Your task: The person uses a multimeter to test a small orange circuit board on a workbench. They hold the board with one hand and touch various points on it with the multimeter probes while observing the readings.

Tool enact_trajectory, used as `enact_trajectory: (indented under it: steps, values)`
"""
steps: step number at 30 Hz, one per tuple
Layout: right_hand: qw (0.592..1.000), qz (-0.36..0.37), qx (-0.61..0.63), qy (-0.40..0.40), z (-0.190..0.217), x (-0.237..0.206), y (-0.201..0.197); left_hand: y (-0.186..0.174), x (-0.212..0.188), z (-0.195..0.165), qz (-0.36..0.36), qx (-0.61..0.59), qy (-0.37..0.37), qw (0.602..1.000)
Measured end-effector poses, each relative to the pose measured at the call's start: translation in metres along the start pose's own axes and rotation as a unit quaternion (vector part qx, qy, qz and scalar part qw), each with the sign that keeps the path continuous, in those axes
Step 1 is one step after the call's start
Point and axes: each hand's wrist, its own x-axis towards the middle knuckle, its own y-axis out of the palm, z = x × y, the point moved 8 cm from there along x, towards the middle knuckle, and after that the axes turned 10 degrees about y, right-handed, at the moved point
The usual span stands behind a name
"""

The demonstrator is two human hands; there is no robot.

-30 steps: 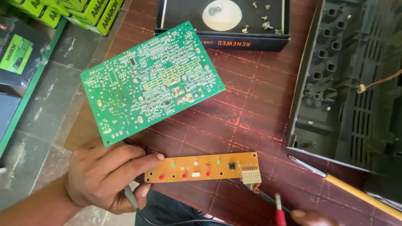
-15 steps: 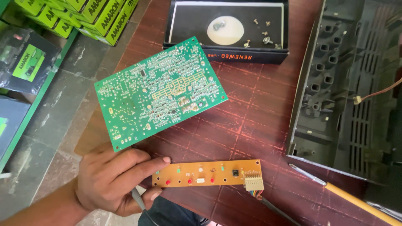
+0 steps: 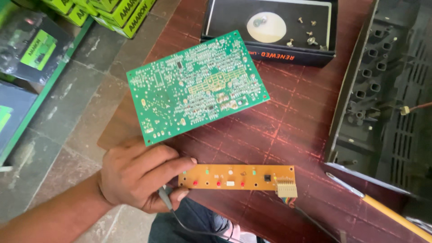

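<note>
At the near edge of the reddish surface (image 3: 288, 130), the left hand (image 3: 135, 177) pinched a narrow orange circuit board (image 3: 236, 177) by its end, fingers (image 3: 168, 167) closed around it and a grey wire (image 3: 165, 198), just below the large green circuit board (image 3: 195, 85).

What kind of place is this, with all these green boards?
Probably an electronics repair shop. A green circuit board lies solder-side up, the left hand holds a small orange board, and an opened black casing sits beside a tray of loose screws.
</note>
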Motion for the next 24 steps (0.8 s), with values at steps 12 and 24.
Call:
enact_trajectory:
  steps: [12,24]
  values:
    - [0.995,-0.066,0.047,-0.050,0.001,-0.062,-0.062,0.006,0.004,-0.006,0.016,0.026,-0.016,0.999]
    - [0.997,0.000,0.042,-0.066,0.000,-0.073,-0.070,0.009,0.001,-0.005,0.027,0.028,-0.017,0.999]
